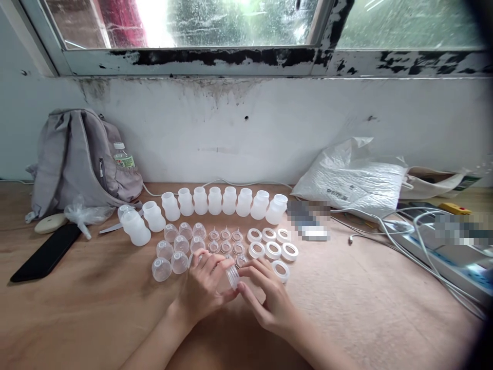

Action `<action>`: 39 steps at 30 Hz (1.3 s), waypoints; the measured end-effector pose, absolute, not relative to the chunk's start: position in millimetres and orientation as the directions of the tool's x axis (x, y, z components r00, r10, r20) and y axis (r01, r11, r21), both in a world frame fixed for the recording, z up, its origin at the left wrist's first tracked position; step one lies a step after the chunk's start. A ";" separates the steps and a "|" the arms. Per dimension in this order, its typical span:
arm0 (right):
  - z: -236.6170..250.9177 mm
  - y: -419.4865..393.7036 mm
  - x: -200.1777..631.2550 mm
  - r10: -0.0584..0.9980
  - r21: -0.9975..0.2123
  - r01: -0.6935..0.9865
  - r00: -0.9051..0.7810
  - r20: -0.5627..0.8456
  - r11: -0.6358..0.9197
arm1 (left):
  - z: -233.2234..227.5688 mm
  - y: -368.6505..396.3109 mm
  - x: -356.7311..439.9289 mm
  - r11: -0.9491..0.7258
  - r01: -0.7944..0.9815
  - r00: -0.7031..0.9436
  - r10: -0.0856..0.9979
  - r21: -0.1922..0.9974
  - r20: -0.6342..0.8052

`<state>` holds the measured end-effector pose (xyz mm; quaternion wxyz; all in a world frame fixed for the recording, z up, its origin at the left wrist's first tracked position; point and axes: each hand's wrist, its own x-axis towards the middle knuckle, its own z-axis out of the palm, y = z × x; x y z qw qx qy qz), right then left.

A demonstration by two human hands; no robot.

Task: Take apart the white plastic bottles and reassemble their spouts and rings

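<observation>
The left hand [204, 288] has its grip wrapped shut around a small translucent bottle [230, 277], fingers curled over the top and thumb underneath, so most of the body is hidden and only the threaded neck shows, pointing right. The right hand [269, 298] meets it there, its grip loosely bent, fingertips [246, 271] touching the neck and rim; whether they pinch a separate part cannot be told. The bottle is held just above the near middle of the counter [365, 308], a pale brown wooden surface.

Just beyond the hands lie clear domed caps [173, 252], small teats [227, 241] and white screw rings [273, 246], grouped left to right. Farther back stands a row of matching bottles [215, 201]. At far left a grey backpack [82, 159] leans on the white wall [269, 123], a black phone [46, 253] near it. At right are a white plastic bag [354, 177] and a tangle of cables [419, 231]. A window [231, 23] with peeling frame runs above.
</observation>
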<state>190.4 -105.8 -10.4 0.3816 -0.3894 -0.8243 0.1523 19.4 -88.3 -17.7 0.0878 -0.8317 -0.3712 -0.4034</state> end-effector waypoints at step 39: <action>-60.8 -101.6 301.6 0.886 -0.411 0.884 -0.006 0.463 0.221 | -17.3 -100.4 9.2 -0.763 0.601 0.241 0.455 0.236 0.857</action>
